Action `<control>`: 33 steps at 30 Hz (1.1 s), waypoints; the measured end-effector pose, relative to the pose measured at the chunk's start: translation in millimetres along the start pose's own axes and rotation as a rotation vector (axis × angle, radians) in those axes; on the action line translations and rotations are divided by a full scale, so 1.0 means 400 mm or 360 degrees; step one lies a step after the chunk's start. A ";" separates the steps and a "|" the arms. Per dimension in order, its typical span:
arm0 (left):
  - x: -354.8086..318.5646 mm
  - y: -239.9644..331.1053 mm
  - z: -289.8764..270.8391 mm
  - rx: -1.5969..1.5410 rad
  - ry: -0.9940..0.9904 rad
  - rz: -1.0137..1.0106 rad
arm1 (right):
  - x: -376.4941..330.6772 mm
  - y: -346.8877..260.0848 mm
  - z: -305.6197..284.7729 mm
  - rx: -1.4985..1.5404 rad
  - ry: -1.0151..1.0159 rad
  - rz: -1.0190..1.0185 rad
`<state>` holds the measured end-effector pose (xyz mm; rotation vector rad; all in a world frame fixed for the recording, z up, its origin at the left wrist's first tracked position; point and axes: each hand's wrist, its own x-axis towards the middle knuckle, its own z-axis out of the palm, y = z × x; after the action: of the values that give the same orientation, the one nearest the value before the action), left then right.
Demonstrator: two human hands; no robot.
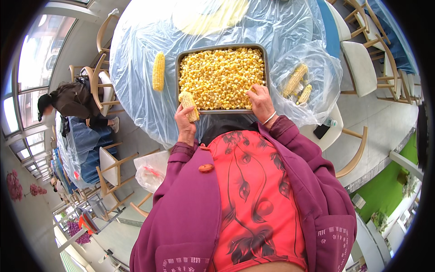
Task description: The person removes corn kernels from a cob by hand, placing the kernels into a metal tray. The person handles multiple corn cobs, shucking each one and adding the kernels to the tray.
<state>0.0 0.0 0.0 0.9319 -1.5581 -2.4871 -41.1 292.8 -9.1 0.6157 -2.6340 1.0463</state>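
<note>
Your magenta jacket sleeves, then the round table under clear plastic sheeting [136, 50].
Grey rectangular metal tray of loose yellow kernels [221, 78] sits at the near edge. Your left hand [185, 124] grips a partly stripped yellow corn cob [189, 105] at the tray's near-left corner; keep it over the rim. Your right hand [262, 103] rests half open on the kernels. A whole cob [158, 70] lies left.
</note>
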 end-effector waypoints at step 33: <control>0.029 0.076 -0.069 -0.0213 -0.0012 -0.0014 | 0.292 -0.202 0.274 0.0031 -0.0655 -0.0405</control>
<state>-3.0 -40.8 11.7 0.9128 -1.3722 -2.5663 -113.6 129.2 3.6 1.2517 -2.7746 0.9519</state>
